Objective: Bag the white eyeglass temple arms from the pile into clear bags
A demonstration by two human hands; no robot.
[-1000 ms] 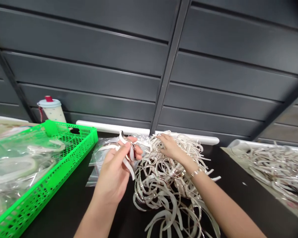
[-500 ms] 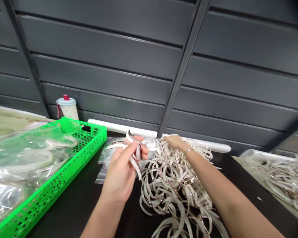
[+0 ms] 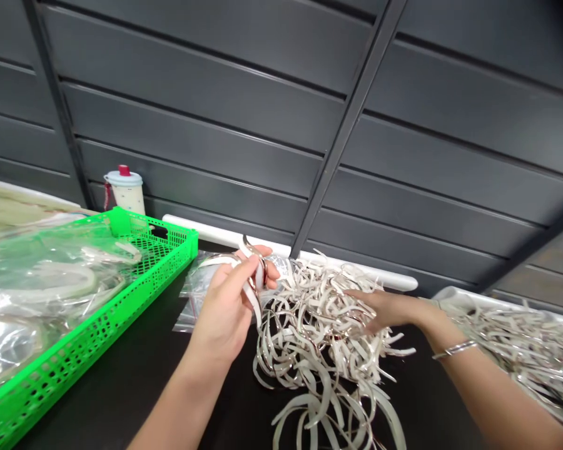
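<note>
Several curved strips (image 3: 252, 295), white on one face and shiny rose-metallic on the other, are pinched in my left hand (image 3: 228, 306). Beside it on the dark table lies a big tangled pile of the same curved strips (image 3: 309, 337). My right hand (image 3: 387, 309) reaches into the right side of this pile, its fingers stretched out and touching the strips. Its fingertips are partly lost among the strips, and I see nothing held in them. Behind my left hand lie clear zip bags (image 3: 187, 309), partly covered by it.
A green plastic crate (image 3: 98, 325) at left holds clear bags (image 3: 37, 287) with curved pieces inside. Behind it stands a cup with a red-topped lid (image 3: 127, 190). A white roll (image 3: 394, 278) runs along the dark panel wall (image 3: 216, 125). More strips (image 3: 520, 344) lie at right.
My right hand has moved from the back of the pile toward its right side and nearer to me. My left hand still holds its strips in about the same place. The view has shifted slightly.
</note>
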